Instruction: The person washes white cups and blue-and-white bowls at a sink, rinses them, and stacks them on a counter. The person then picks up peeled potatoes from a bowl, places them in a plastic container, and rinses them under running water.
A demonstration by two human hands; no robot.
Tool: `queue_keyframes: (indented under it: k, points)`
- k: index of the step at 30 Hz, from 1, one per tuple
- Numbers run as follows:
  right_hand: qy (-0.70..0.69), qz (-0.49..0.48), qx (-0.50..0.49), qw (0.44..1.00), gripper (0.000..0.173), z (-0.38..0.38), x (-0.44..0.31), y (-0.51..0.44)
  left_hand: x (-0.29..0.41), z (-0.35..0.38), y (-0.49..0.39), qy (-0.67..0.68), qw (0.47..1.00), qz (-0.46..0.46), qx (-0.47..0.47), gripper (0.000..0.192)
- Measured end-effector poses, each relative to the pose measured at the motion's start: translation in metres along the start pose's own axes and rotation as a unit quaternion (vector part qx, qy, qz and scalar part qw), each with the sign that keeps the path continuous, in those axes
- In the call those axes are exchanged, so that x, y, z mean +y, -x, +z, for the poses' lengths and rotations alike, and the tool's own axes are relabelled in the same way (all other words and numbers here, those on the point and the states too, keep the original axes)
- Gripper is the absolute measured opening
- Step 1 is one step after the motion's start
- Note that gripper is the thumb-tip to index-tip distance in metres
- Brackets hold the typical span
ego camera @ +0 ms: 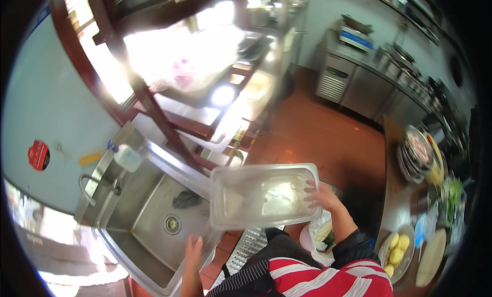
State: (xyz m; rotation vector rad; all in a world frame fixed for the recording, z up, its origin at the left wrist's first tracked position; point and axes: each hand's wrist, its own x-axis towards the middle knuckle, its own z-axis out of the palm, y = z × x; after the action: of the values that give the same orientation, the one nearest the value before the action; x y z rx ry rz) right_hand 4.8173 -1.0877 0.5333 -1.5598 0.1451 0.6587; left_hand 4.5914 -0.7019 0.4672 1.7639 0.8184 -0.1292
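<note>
A clear plastic food tub hangs between the sink and the worktop, tilted, its left end over the sink's rim. My right hand grips the tub's right end, fingers spread on its wall. My left hand is raised over the near edge of the stainless steel sink, fingers together and thumb apart, holding nothing. In the basin lie a dark wet cloth or scourer and a drain strainer with scraps in it. A curved tap and a white pump bottle stand at the sink's back.
At right, a worktop bears a bowl of peeled potatoes, stacked metal bowls and greens. A lined bin with scraps stands beside my legs, near a perforated metal step or grate. Shelving stands beyond the sink.
</note>
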Motion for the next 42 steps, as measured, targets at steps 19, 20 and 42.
queue_keyframes:
  k: [19,20,42]
  points:
    - [0.158,-0.255,0.082,0.950,0.042,-0.039,0.082,0.108,0.011,0.083,0.137,0.319,0.911,-0.036,-0.257,0.069]
    - [0.170,-0.260,0.169,0.935,0.045,-0.062,0.095,0.119,0.017,0.095,0.132,0.318,0.910,-0.034,-0.265,0.069]
    - [0.494,0.056,0.358,0.790,0.065,-0.340,0.238,0.387,0.123,0.354,0.193,0.242,0.871,-0.123,-0.409,0.061]
